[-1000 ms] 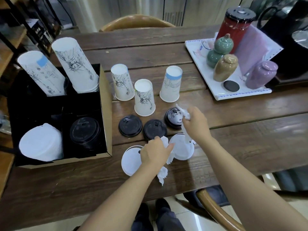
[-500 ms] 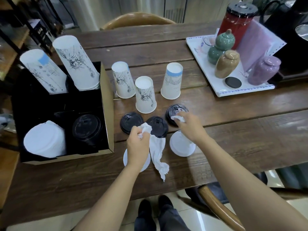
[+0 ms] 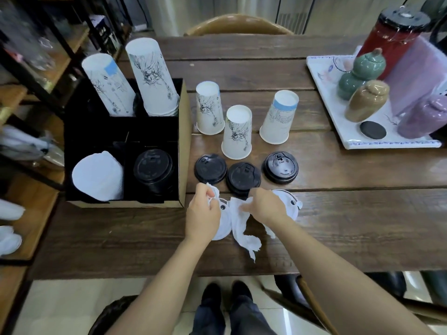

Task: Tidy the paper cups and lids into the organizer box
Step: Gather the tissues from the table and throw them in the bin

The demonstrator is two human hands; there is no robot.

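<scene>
Both forearms reach in from the near edge, palms down. The left hand (image 3: 202, 211) pinches one end of a crumpled white tissue (image 3: 240, 223) between thumb and fingers; the right hand (image 3: 264, 206) grips the tissue's other part, and its loose tail hangs toward the table's near edge. Under the left hand lies a white lid (image 3: 221, 222), mostly hidden; under the right hand lies a second white lid (image 3: 289, 201), its rim showing at the right. Just beyond the hands sit three black lids (image 3: 280, 167) in a row, and behind them three paper cups (image 3: 237, 131) stand upside down, printed with dark drawings. To the left, touching none of these, the box (image 3: 183, 141) holds two tall cup stacks (image 3: 152, 76) at the back, and a white lid stack (image 3: 98, 177) and black lid stack (image 3: 152, 166) in front.
</scene>
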